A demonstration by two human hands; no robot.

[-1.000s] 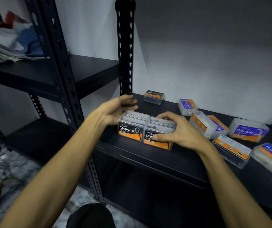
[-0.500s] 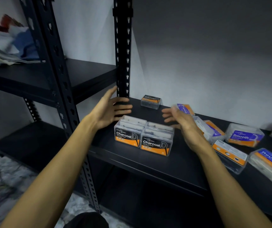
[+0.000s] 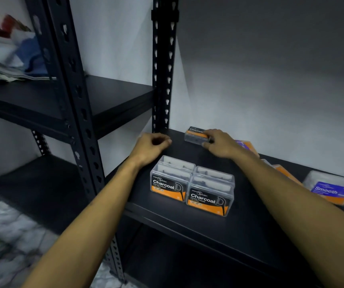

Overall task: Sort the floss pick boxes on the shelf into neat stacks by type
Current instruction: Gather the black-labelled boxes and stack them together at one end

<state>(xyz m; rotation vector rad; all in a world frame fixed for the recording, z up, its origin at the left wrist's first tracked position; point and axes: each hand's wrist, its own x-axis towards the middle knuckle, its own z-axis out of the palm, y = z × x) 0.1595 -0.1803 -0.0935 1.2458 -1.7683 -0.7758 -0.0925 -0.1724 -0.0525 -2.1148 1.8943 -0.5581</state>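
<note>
Head view: the lone Charcoal box point(image 3: 196, 135) is lying at the shelf point(image 3: 239, 229) back, the right hand point(image 3: 221, 145) now gripping its near end; half a second ago it was hovering open. The left hand point(image 3: 150, 147) is curling empty, fingers no longer spread, behind the grouped Charcoal boxes point(image 3: 191, 186).

Two bare forearms reach in from the near edge, one on the left and one on the right, and no sleeve, cuff or glove covers either as far as they show. The left hand point(image 3: 151, 145) and the right hand point(image 3: 222, 145) are bare too, with no ring, watch, band or bracelet at finger or wrist. Both forearms are long and slender, tapering toward narrow wrists, and slight blur softens the knuckles and fingertips, so nails cannot be made out.
</note>
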